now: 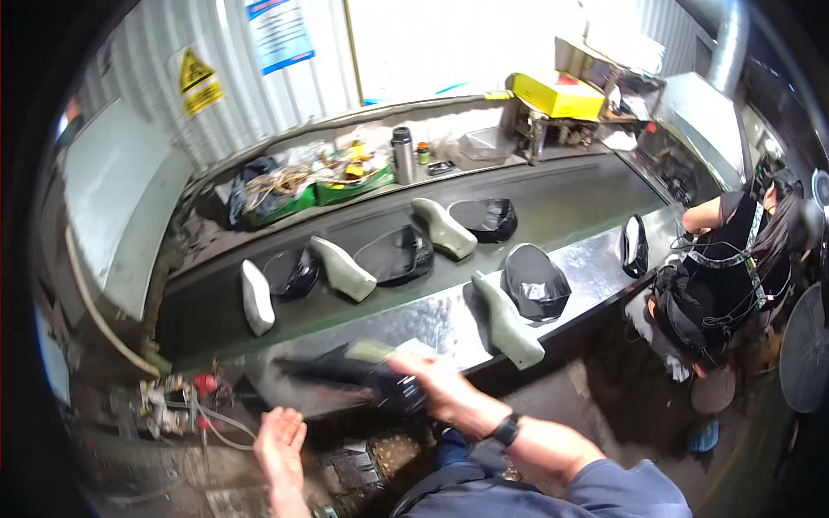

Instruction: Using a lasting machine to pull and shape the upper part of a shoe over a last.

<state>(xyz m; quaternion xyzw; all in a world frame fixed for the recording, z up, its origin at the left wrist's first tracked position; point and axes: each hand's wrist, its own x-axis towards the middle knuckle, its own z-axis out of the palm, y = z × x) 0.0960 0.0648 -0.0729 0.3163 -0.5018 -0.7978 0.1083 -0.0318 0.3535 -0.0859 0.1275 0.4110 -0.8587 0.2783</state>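
Left grip [281, 439]: hand open, palm up, fingers spread, holding nothing, low in the frame below the near edge of the table [596, 259]. Right grip [436, 384]: hand reaches leftward across the body, fingers closed over a black shoe upper [393, 388] on a pale green last [370, 350]; motion blur there, so exact finger placement is unclear. Dark watch [505, 429] on that wrist, blue sleeve [635, 488] behind it.

The held shoe sits at the near edge of the shiny metal table, left of centre, toe end pointing left.

Left to right on the dark belt [207, 315] behind the table:
- white last [256, 298], lying alone at far left
- black upper [294, 272] just beside it
- pale green last [343, 269], touching a second black upper [399, 255]
- another green last [443, 228], next to a black upper [485, 217]

On the metal table itself: green last [508, 324] lying heel-up, just beside a black upper [535, 283]; further right one more black upper [635, 246] standing near the edge.

Back shelf: green tray [289, 207] of tangled cord and clutter, steel flask [402, 155], small jar [422, 153], clear plastic tub [484, 142], yellow box [557, 95].

Far right: another person [730, 276] in black, seated at the table end, one arm reaching toward the table. Lower left: red-handled fittings and hoses [194, 397] under the table edge.
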